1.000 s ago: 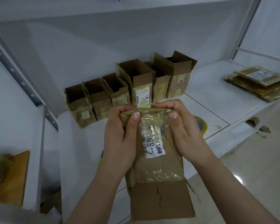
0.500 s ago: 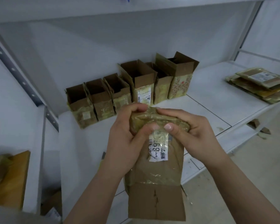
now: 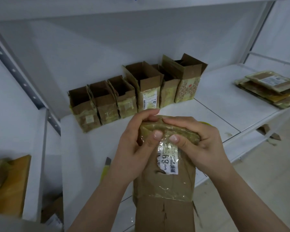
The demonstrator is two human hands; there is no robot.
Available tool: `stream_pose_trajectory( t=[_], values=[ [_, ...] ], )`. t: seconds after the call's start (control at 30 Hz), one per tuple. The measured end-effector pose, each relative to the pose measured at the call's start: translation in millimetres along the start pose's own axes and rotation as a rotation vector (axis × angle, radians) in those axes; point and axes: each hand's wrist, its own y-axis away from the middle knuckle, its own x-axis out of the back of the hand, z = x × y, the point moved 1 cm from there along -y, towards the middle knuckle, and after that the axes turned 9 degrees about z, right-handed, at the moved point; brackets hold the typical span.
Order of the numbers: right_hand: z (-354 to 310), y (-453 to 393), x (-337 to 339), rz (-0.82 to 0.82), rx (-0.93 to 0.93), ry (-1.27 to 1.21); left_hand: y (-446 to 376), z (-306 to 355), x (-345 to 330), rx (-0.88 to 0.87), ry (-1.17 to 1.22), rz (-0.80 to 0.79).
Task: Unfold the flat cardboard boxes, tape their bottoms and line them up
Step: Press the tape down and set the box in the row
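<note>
Head view, centre of the frame: both hands grip the taped end of a cardboard box [image 3: 164, 186]. The left hand [image 3: 134, 148] has its fingers [image 3: 151, 113] curled over the far side of that end, with the thumb pressed on the near face just above a white label [image 3: 167, 160]. The right hand [image 3: 203, 144] mirrors it, its fingers curled over the top edge and its thumb flat on the near face beside the left thumb, the two thumb tips close together but apart. So each hand is closed round the box end, holding it between thumb and fingers.

The box is held above the front of a white shelf [image 3: 213, 114], its taped end up and away from the camera, its plain brown flaps hanging toward the bottom edge of the frame. Shiny clear tape wraps its upper half and covers the label.

Behind the hands, in the middle of the frame, a row of opened boxes [image 3: 136, 96] stands upright on the shelf against the back wall, touching side by side, with open tops; the ones toward the right are taller. At the right edge of the frame, well apart from the row, a stack of flat boxes [image 3: 268, 87] lies on the shelf. Just left of the left wrist, a yellow knife [image 3: 105, 166] shows partly on the shelf.
</note>
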Motion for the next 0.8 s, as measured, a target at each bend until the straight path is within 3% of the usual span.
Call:
stream_pose_trajectory(
  t=[0.2,0.3,0.43,0.53,0.63,0.8],
  values=[
    [0.2,3.3,-8.4,0.132,0.101,0.115,6.1,-2.4,-13.0,-0.112,-0.031,0.158],
    [-0.4,0.7,-7.6,0.108,0.108,0.12,4.6,-3.2,-14.6,-0.113,-0.054,0.178],
    [-0.6,-0.9,4.1,0.01,0.019,0.03,-2.5,-4.4,-7.0,-0.135,0.006,0.112],
    [1.7,1.8,0.0,0.062,0.141,0.104,-7.1,-3.9,-2.5,-0.115,0.12,-0.031],
    [2.1,6.4,-5.8,0.089,0.234,0.195,-11.4,-5.4,-4.1,-0.055,0.165,-0.035],
    [-6.3,-3.8,15.3,-0.245,-0.047,-0.011,-20.5,-11.9,9.7,-0.075,0.073,-0.007]
  ],
)
